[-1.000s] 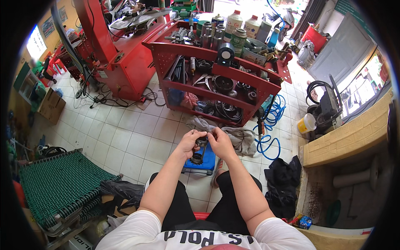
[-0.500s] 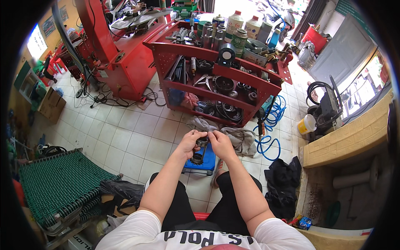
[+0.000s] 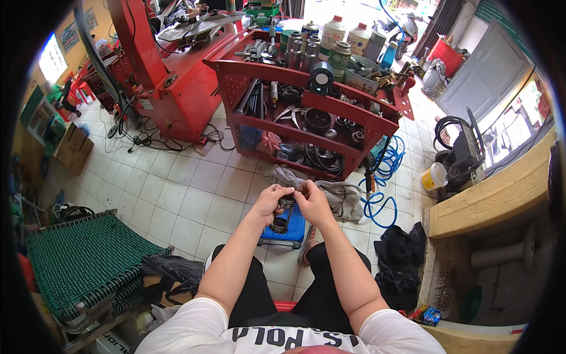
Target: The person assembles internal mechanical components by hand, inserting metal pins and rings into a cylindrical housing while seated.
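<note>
Between my hands is a small dark round metal part (image 3: 286, 201), held above a blue stool-like platform (image 3: 298, 230). My left hand (image 3: 269, 201) is closed around its left side, with the thumb reaching across the top. At its upper right, my right hand (image 3: 311, 202) is pinched, the fingertips close to my left thumb. What those right fingers hold, if anything, is too small to make out. Just below, on the blue top, lies a dark ring-shaped metal part with a toothed edge (image 3: 279, 225).
A red tool cart (image 3: 259, 125) full of tools, cans and bottles stands ahead. Grey rags (image 3: 342, 197) and a coiled blue hose (image 3: 386, 168) lie on the tiled floor. Green woven loungers (image 3: 88, 253) are at left, black cloth (image 3: 401, 259) at right.
My right hand has shifted very slightly, its fingers curling more at the part's top. My left hand keeps its hold in the same place.
</note>
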